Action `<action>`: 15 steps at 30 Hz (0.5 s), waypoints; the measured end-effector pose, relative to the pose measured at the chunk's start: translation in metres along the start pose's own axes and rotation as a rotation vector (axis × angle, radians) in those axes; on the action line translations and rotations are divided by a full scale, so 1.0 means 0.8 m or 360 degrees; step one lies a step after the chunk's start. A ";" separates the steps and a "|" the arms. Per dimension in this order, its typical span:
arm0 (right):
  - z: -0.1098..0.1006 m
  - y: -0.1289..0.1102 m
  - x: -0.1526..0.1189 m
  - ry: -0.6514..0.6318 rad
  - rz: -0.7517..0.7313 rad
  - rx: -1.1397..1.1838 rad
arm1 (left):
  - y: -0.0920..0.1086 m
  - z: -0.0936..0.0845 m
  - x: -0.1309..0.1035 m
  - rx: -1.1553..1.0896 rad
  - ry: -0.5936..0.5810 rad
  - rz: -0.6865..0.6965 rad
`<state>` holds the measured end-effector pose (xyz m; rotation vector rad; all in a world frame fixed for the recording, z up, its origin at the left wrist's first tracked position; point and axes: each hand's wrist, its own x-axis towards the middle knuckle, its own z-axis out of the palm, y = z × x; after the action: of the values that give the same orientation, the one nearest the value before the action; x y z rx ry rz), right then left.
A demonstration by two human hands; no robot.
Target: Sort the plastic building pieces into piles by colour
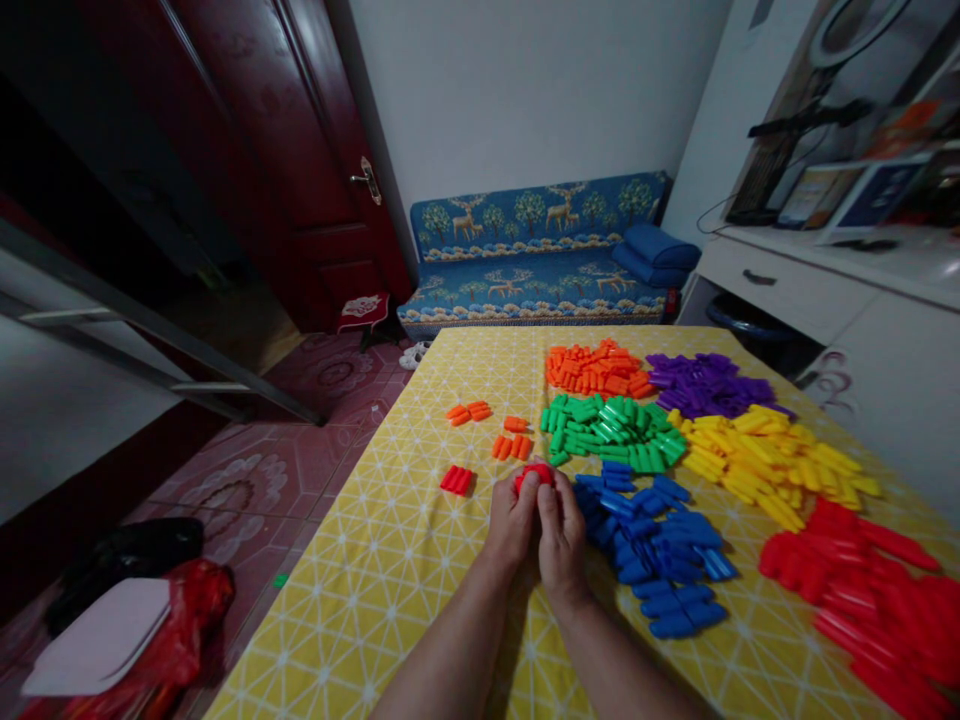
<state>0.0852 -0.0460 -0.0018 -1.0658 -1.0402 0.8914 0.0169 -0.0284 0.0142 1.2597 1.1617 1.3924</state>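
Observation:
My left hand (512,515) and my right hand (561,525) meet over the table, fingers closed around a red plastic building piece (534,473). Most of that piece is hidden by the fingers and thumbs. Just left of my hands lies a red ribbed block (456,480). Beyond it are small orange pieces: a group (511,447), a single one (515,424) and a short row (469,412). Close to my right hand begins a pile of blue pieces (652,530).
Further piles hold green (611,432), orange (596,370), purple (705,384), yellow (772,460) and red (870,590) pieces on the yellow tablecloth (360,590). A blue patterned sofa (525,265) stands behind the table. A white cabinet (862,330) is on the right, a metal ladder-like frame (150,315) on the left.

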 end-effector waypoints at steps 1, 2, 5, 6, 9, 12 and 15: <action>0.000 -0.001 0.000 0.0024 -0.0003 -0.0020 | -0.002 0.000 -0.001 0.0036 0.0022 -0.0008; 0.000 -0.002 0.001 0.0055 -0.0006 -0.0038 | -0.004 0.000 -0.001 0.0078 0.0054 -0.0010; -0.002 0.000 0.003 0.0179 -0.0005 -0.0077 | -0.008 -0.001 -0.001 0.0200 0.0167 0.0026; -0.003 0.001 0.004 0.0219 0.0010 -0.0080 | -0.009 -0.002 -0.001 0.0226 0.0206 0.0038; -0.004 0.006 0.005 0.0283 0.0107 -0.0044 | -0.008 -0.003 0.001 0.0285 0.0316 0.0051; -0.001 0.005 0.005 0.0173 0.0156 0.0024 | -0.003 -0.006 0.002 0.0423 0.0243 0.0083; 0.002 0.001 0.005 0.0034 0.0132 0.0018 | 0.000 -0.011 0.002 0.0638 0.0117 0.0084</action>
<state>0.0847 -0.0418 -0.0011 -1.1134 -0.9779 0.9497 0.0080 -0.0273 0.0139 1.5346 1.5211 1.2911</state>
